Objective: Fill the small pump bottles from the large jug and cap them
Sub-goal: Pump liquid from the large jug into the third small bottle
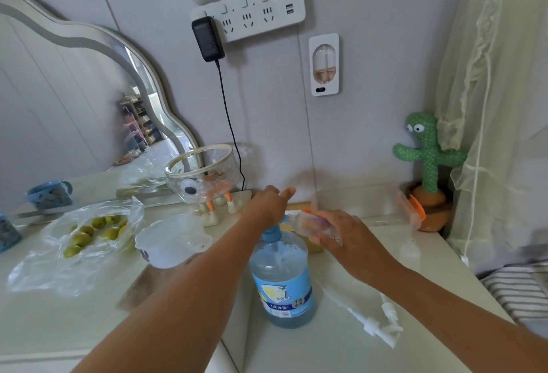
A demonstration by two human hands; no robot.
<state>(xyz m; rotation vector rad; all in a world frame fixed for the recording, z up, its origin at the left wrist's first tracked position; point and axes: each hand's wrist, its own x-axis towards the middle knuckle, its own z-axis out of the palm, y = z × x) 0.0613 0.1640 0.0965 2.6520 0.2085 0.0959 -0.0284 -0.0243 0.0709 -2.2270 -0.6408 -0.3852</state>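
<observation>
A large clear jug [281,277] of blue liquid with a blue label stands upright at the middle of the white table. My left hand [268,202] presses down on its blue pump head, thumb sticking up. My right hand [338,234] grips a small clear bottle [302,221], tilted on its side with its mouth at the jug's pump spout. White pump caps [382,320] with long tubes lie on the table to the right of the jug. Another small clear bottle [410,249] stands further right.
A plastic bag of green fruit [89,233] and a white bowl [166,246] lie at the left. A glass bowl on duck feet [204,177] stands before the mirror. A plush cactus [430,165] and a clear orange-lidded container [410,208] sit at the back right.
</observation>
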